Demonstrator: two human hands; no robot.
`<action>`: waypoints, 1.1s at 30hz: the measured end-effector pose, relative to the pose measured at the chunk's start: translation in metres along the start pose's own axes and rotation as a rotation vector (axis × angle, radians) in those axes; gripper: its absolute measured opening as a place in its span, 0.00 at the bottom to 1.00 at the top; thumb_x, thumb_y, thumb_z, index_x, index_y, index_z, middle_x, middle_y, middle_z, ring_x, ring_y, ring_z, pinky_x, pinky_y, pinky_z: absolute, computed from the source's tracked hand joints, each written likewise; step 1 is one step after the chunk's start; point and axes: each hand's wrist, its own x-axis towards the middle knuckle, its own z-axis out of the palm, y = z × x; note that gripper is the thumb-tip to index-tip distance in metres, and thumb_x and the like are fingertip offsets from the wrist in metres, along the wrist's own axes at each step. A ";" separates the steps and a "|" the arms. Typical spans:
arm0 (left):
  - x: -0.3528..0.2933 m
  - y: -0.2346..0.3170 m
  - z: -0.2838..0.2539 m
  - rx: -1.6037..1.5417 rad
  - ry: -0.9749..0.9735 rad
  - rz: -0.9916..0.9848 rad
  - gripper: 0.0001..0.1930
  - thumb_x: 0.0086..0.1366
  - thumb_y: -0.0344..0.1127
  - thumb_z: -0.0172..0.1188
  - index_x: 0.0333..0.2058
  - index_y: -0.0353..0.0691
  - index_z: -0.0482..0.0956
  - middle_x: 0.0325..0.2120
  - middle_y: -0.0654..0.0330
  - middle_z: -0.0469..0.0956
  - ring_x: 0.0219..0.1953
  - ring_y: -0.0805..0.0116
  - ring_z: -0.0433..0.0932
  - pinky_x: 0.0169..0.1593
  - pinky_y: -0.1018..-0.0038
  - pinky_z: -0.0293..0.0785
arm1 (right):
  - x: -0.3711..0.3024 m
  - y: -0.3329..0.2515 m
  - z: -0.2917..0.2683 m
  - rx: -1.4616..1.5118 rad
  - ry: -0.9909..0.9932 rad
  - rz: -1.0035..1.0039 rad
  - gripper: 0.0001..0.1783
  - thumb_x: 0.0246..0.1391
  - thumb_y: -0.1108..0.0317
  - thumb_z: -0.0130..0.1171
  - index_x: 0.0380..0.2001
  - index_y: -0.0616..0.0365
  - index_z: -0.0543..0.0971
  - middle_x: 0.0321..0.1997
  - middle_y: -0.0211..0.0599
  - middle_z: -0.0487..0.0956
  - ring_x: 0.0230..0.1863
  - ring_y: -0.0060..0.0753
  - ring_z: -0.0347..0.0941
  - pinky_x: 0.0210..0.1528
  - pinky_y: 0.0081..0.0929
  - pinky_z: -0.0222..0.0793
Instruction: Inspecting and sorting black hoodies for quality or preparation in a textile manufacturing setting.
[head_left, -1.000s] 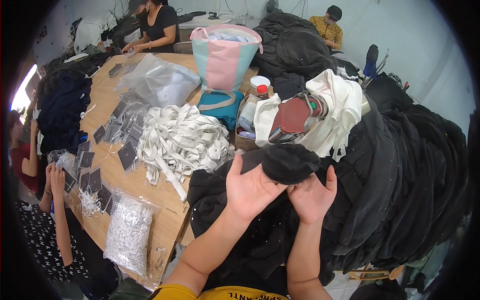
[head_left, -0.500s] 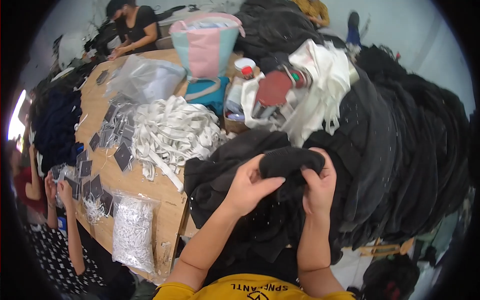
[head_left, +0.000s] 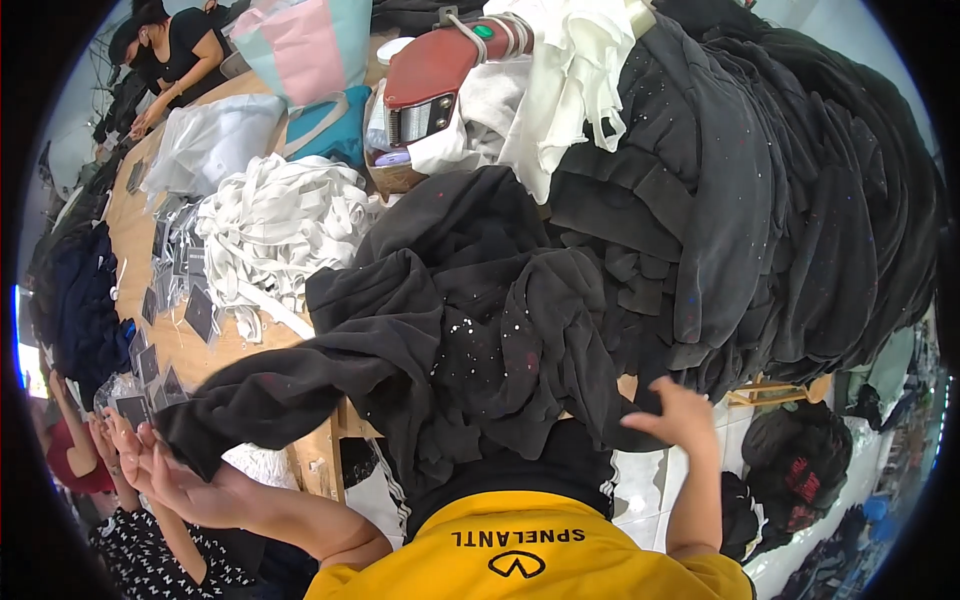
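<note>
A black garment (head_left: pixel 500 330), soft and sprinkled with white lint, lies over the table's front edge and down over my lap. One long sleeve (head_left: pixel 290 390) stretches out to the left. At that sleeve's end is my left hand (head_left: pixel 190 480), its fingers spread and the palm turned up beside the fabric. On the other side, my right hand (head_left: pixel 685 415) has thumb and fingers apart, close to the garment's right edge; the thumb tip seems to be near or touching the cloth. Neither hand is closed around anything.
White fabric strips (head_left: pixel 280 225) lie heaped beyond the sleeve, next to dark tags (head_left: pixel 200 310). A red-brown handheld machine (head_left: pixel 430 70) rests on white cloth. Dark garments (head_left: pixel 740 200) pile high on the right. A co-worker's hands (head_left: pixel 105 440) are close to my left hand.
My hands were together, gripping a black ribbed part of the garment. They have let go and moved far apart, and the garment now lies spread with its sleeve out to the left.
</note>
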 end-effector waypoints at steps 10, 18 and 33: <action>-0.110 0.004 0.089 -1.142 -2.211 -0.721 0.31 0.56 0.48 0.63 0.51 0.29 0.70 0.48 0.45 0.72 0.48 0.52 0.74 0.48 0.66 0.72 | 0.020 -0.042 -0.041 1.683 -0.081 0.049 0.17 0.63 0.60 0.44 0.35 0.63 0.76 0.36 0.42 0.80 0.39 0.33 0.78 0.43 0.30 0.74; -0.197 -0.008 0.100 -0.323 -1.315 -1.195 0.51 0.54 0.30 0.67 0.64 0.45 0.33 0.56 0.48 0.60 0.53 0.61 0.67 0.56 0.67 0.65 | 0.050 -0.116 -0.034 1.749 -0.544 -0.289 0.28 0.67 0.55 0.35 0.61 0.65 0.60 0.39 0.55 0.80 0.17 0.24 0.73 0.18 0.15 0.68; -0.196 -0.027 0.111 -0.253 -1.176 -0.672 0.29 0.55 0.22 0.56 0.58 0.42 0.64 0.57 0.53 0.54 0.58 0.60 0.63 0.54 0.68 0.69 | 0.032 -0.130 -0.010 1.448 -0.097 -0.345 0.22 0.62 0.69 0.47 0.58 0.66 0.64 0.44 0.41 0.77 0.36 0.29 0.79 0.32 0.16 0.72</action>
